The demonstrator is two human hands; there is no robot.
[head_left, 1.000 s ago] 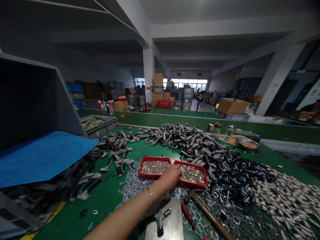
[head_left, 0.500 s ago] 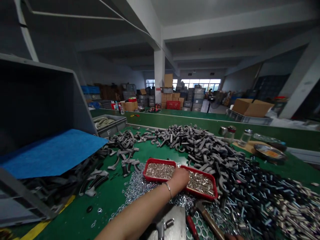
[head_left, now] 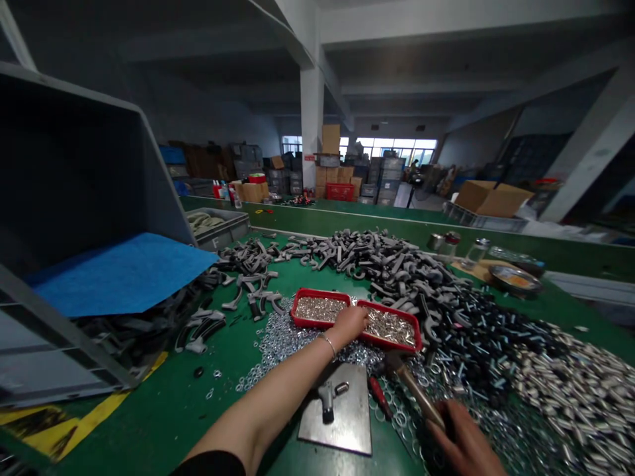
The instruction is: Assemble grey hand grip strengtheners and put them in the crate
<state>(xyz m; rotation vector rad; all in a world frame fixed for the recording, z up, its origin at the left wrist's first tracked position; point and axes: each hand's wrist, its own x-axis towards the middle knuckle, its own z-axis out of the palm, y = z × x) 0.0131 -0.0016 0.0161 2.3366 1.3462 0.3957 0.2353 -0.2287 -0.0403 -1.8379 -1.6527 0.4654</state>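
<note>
My left hand (head_left: 351,322) reaches over the near end of the right red tray (head_left: 419,340), which holds small metal pins (head_left: 389,327). Its fingers are curled down at the pins, and their tips are hidden. At the lower right my right hand (head_left: 466,436) is closed around the wooden handle of a hammer (head_left: 419,395), whose head points toward the trays. On a flat metal plate (head_left: 342,426) lie a grey handle-shaped part (head_left: 327,400) and a short threaded metal piece (head_left: 342,388). A red-handled tool (head_left: 380,396) rests beside the plate.
The left red tray (head_left: 317,291) also holds small metal bits. Metal rings and nuts (head_left: 278,340) spread around it. Grey parts (head_left: 387,261) are heaped behind, black parts with bolts (head_left: 471,350) and metal sleeves (head_left: 570,383) at right. A large grey crate (head_left: 169,178) stands left.
My view has tipped down, showing more of the plate and the hammer. My right hand has come into view on the handle. My left hand stays at the right tray.
</note>
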